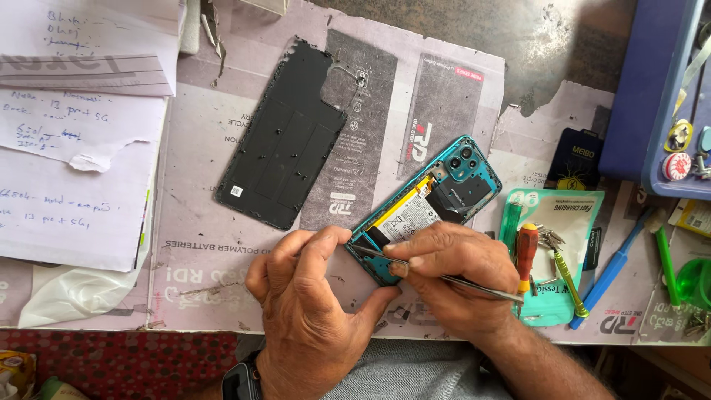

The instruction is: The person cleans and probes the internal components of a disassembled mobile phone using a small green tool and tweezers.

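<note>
So the teal phone (426,207) is lying face down on the tabletop (222,259) with its back off, battery and camera block showing, tilted so the camera end points up and away from the person. Everything else I'll place off that phone.

The left hand (307,296) sits at the phone's near bottom corner, fingers curled in and thumb pressed against the phone's lower edge, so it's gripping that corner to steady it. The right hand (452,278) lies over the phone's lower right side, pinched tight around a pair of metal tweezers (444,275). The tweezer tips reach left into the phone's bottom end, right by the left thumb, while the back end sticks out to the right past the wrist.

The removed black back cover (285,137) lies inside-up to the upper left of the phone, well apart from it. Just right of the phone there's a red-handled screwdriver (526,252) resting on a green packet (559,244), with a green-handled screwdriver (569,278) beside it. Further right, a blue pry tool (611,270). Far left of the phone are handwritten paper sheets (74,148).
</note>
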